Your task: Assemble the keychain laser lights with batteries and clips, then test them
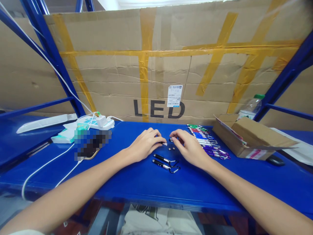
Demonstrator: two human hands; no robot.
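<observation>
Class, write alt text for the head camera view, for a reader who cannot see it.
A person's left hand and right hand rest on a blue table, fingers nearly meeting over tiny parts. Two black penlights lie nearer the camera; a row of coloured penlights and an open cardboard box sit to the right.

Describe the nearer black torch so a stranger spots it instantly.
On the blue table before the LED cardboard, look just this side of the left hand and right hand. Of two black torches there, the wanted torch lies nearer the front edge.
</observation>
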